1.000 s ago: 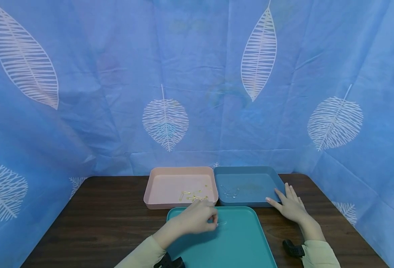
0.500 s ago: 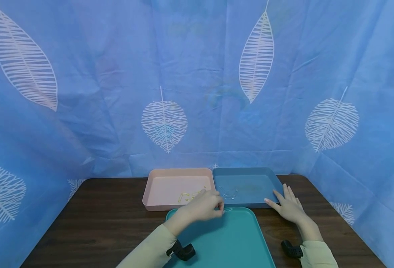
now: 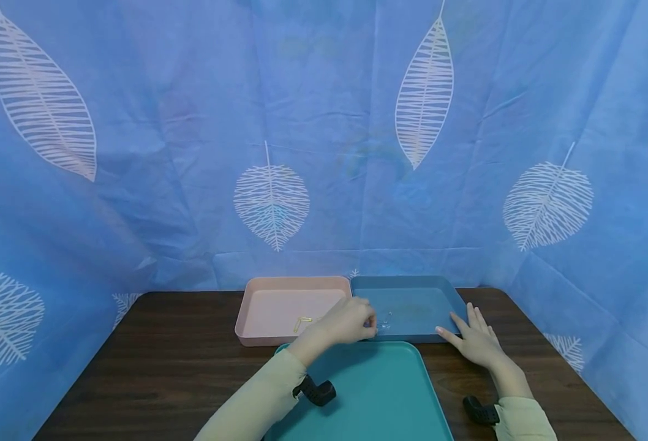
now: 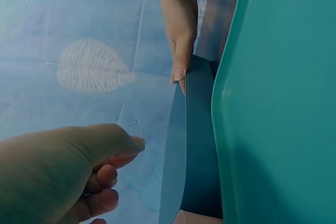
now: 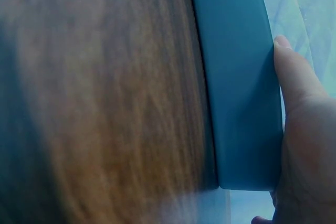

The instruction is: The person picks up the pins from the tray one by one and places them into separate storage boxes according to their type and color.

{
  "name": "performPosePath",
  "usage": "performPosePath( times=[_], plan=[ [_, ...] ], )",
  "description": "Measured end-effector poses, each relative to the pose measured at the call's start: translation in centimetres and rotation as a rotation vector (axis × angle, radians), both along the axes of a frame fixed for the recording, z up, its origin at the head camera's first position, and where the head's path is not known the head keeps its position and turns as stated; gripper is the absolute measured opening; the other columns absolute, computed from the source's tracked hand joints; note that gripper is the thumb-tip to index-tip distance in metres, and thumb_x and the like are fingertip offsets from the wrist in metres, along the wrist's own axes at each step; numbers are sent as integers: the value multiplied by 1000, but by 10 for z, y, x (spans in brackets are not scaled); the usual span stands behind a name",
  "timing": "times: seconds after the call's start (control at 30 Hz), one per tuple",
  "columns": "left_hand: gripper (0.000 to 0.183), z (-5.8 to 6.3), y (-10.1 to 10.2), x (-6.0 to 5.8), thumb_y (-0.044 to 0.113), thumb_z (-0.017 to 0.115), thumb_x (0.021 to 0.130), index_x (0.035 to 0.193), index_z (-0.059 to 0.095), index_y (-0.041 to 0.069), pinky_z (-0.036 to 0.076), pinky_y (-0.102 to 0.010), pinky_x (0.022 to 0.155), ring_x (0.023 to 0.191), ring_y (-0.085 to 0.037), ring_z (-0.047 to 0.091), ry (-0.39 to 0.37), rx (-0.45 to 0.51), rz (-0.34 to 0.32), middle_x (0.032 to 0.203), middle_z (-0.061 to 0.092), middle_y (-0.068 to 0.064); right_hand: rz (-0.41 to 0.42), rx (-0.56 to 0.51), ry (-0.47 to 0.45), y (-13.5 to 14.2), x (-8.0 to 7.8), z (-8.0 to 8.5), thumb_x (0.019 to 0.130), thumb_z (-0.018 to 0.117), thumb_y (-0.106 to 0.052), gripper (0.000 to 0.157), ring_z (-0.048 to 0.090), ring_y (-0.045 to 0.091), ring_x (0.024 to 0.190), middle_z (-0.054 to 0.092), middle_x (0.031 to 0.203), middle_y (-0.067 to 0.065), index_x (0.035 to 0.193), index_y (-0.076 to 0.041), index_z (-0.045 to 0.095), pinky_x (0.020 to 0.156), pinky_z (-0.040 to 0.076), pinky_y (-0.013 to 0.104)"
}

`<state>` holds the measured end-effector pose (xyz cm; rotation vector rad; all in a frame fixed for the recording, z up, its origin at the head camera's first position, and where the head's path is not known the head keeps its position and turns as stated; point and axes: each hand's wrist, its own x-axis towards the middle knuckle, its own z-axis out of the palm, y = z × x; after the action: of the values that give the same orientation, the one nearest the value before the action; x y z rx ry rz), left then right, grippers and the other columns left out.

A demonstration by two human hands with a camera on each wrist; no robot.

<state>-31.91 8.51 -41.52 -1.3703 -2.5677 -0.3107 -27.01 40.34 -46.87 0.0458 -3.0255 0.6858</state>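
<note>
My left hand (image 3: 346,321) is over the near-left corner of the blue tray (image 3: 412,297). Thumb and fingertips pinch a silver safety pin (image 4: 137,122), whose loop sticks out past the thumb in the left wrist view. Several silver safety pins (image 3: 386,321) lie in the blue tray, partly hidden behind the fingers. With fingers spread, my right hand (image 3: 478,346) rests at that tray's near-right corner; in the right wrist view its thumb touches the rim. Gold safety pins (image 3: 302,321) lie in the pink tray (image 3: 271,300), partly covered by my left hand.
In front of both trays lies a flat teal tray (image 3: 384,392), partly under my left forearm. All three stand on a dark wooden table (image 3: 153,367). Behind the table hangs a blue cloth (image 3: 335,202) with white leaf prints.
My left hand has moved from above the teal tray, away from me and to the right, carrying the safety pin to the blue tray. My right hand stays at the tray corner.
</note>
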Motion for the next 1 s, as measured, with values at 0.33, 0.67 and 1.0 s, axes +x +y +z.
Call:
performPosePath(
  times=[0.33,0.67,1.0],
  plan=[
    [18,0,11,-16,20,61,94,76,66,20,36,-17,62,68,-4,43,-93,43,36,77,56,8,5,-3,15,-2,2,1,93,54,-56,88,-8,56,144,-6,155,40,148,9,29,105,0,78],
    [13,-4,24,-34,24,63,94,84,69,21,39,-19,60,72,-5,47,-143,21,146,85,59,7,4,-1,15,-1,3,1,93,54,-56,89,-5,56,144,-6,155,40,148,9,29,105,1,78],
    [21,-17,32,-49,21,62,93,72,66,22,37,-22,60,68,-6,45,-175,46,239,78,56,7,-3,11,15,-1,1,0,93,53,-57,89,-4,57,143,-5,155,40,148,8,30,106,2,78]
  ],
)
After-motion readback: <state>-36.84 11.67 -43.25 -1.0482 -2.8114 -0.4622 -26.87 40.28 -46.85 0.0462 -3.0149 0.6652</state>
